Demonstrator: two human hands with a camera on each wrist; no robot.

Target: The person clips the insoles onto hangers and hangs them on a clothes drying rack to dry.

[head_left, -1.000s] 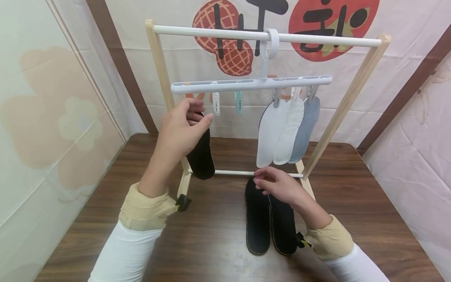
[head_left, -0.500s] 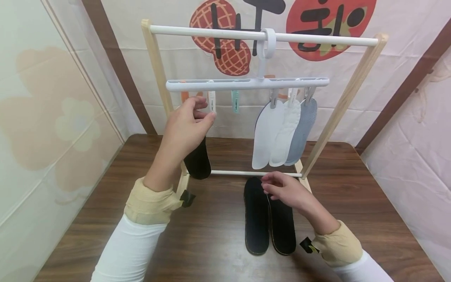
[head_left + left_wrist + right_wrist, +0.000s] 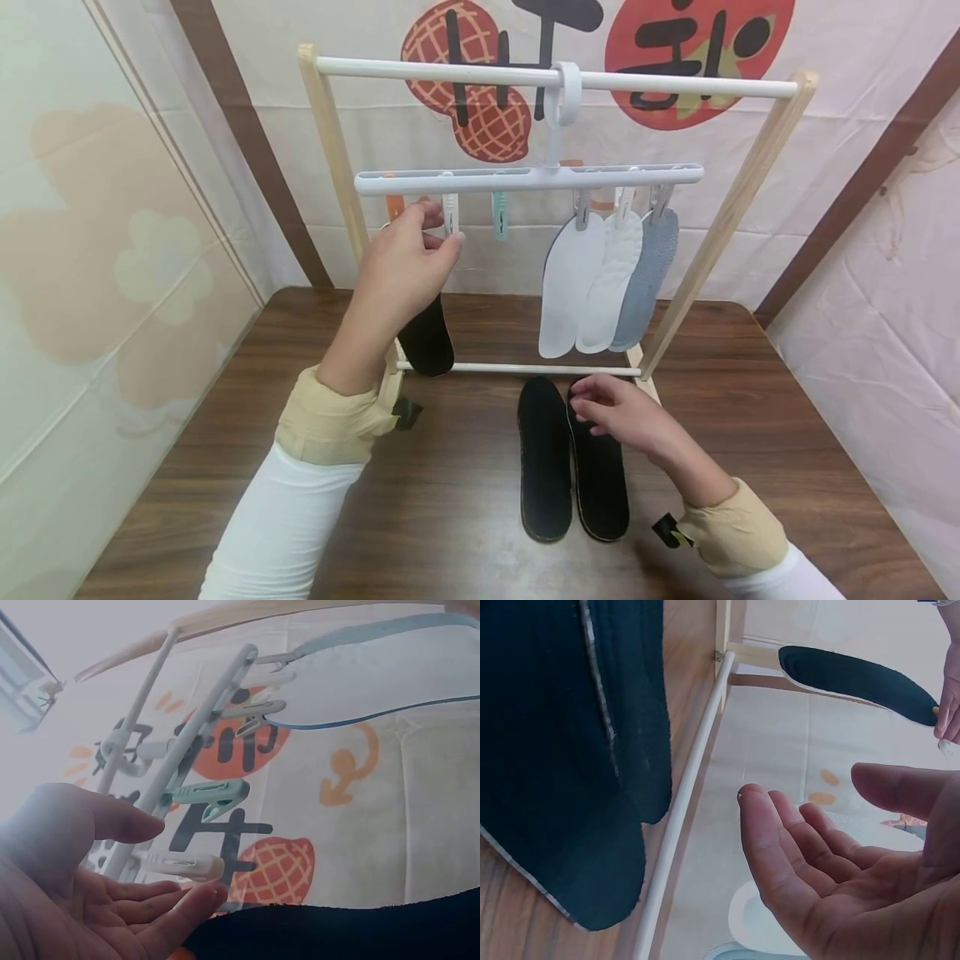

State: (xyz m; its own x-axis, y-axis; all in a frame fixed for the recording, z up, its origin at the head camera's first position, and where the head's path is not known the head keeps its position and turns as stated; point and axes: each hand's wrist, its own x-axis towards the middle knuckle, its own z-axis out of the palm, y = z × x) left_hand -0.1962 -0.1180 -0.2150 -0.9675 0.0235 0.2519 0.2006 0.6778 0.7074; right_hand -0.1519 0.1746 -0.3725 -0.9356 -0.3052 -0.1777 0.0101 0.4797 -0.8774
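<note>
A black insole (image 3: 429,337) hangs at the left end of the pale hanger (image 3: 480,180), under an orange clip (image 3: 393,207). My left hand (image 3: 408,258) is in front of its upper part and hides it. In the left wrist view, thumb and fingers stand apart around the white clip (image 3: 180,864), with no pinch on it. Right of that clip hangs a teal clip (image 3: 500,215) with nothing in it. My right hand (image 3: 618,412), fingers loosely bent, holds nothing over the right black insole (image 3: 602,483). Beside that lies the left black insole (image 3: 544,467).
Clipped on the hanger's right half are a smooth white insole (image 3: 564,292), a ruffled white one and a grey-blue insole (image 3: 648,275). The hanger hooks over the rack's white top rod (image 3: 450,72). A wooden rack upright (image 3: 330,125) stands close behind the left hand.
My left hand has shifted right to the white clip, uncovering the orange clip. The right hand has drifted right and slightly nearer, from the left flat insole to above the right one.
</note>
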